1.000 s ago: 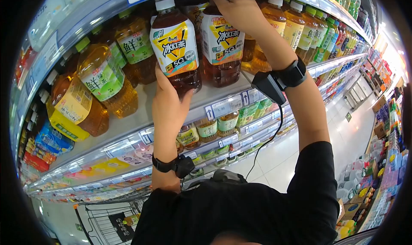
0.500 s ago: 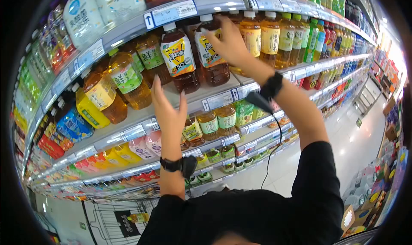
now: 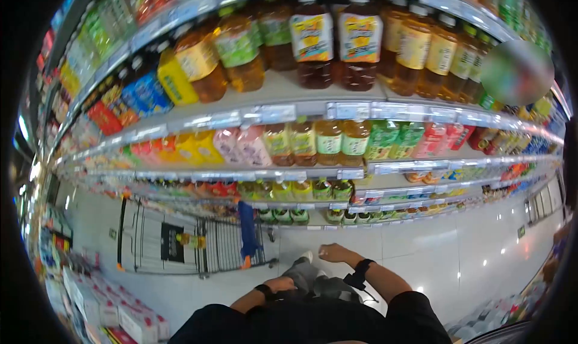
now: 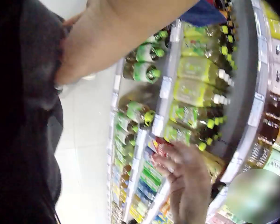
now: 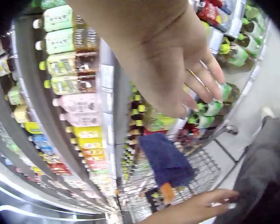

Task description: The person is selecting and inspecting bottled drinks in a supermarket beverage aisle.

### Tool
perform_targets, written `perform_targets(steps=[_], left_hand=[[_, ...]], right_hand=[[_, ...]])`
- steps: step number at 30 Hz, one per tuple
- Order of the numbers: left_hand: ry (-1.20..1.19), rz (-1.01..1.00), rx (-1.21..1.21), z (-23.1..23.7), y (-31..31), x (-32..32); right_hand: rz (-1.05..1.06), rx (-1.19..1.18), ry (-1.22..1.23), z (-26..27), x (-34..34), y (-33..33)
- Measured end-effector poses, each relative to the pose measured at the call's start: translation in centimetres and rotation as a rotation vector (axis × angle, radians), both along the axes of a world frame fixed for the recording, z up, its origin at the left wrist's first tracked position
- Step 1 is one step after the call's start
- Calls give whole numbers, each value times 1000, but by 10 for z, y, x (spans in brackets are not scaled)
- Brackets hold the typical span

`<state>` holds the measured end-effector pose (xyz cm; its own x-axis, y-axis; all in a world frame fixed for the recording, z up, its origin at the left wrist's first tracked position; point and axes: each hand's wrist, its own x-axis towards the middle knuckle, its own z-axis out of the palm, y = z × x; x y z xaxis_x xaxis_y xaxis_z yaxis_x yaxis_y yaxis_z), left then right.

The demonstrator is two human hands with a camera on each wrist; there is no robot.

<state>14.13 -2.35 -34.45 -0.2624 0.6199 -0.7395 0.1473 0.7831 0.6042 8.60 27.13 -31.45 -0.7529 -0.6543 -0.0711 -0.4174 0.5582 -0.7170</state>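
Note:
Two dark tea bottles (image 3: 312, 40) with yellow and orange labels stand side by side at the shelf's front. Both hands are down near the waist, well apart from them. My left hand (image 3: 281, 284) is beside the grey trousers, its fingers relaxed and holding nothing; in the right wrist view the left hand (image 5: 207, 205) reaches against the trouser leg. In front of the body hangs my right hand (image 3: 337, 254), likewise without anything in it. Its loosely spread fingers (image 5: 203, 84) show in the right wrist view.
A wire shopping cart (image 3: 198, 238) stands at the left, with a blue cloth (image 3: 248, 229) over its end and a bottle (image 3: 191, 240) inside. Shelves of drinks (image 3: 355, 140) run across the front. Grey floor (image 3: 421, 235) lies below, and stacked cartons (image 3: 114, 305) stand at lower left.
Both hands have left the dark tea bottles and dropped to the waist. The bottles stay on the shelf. The head view now takes in more of the cart and floor.

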Motion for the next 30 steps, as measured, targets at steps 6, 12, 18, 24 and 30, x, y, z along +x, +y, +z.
perform_targets(steps=[6, 12, 18, 24, 30], left_hand=[[195, 744, -137, -27, -75, 67], [206, 761, -56, -29, -93, 115], [117, 1033, 29, -33, -172, 179], [82, 1605, -64, -48, -314, 254], [159, 1778, -115, -30, -380, 264]], right_hand=[[-1050, -57, -1203, -108, 89, 0], [-545, 360, -927, -91, 124, -44], [-522, 417, -999, -107, 112, -134], [-278, 375, -747, -96, 99, -297], [35, 215, -811, -55, 112, -460]])
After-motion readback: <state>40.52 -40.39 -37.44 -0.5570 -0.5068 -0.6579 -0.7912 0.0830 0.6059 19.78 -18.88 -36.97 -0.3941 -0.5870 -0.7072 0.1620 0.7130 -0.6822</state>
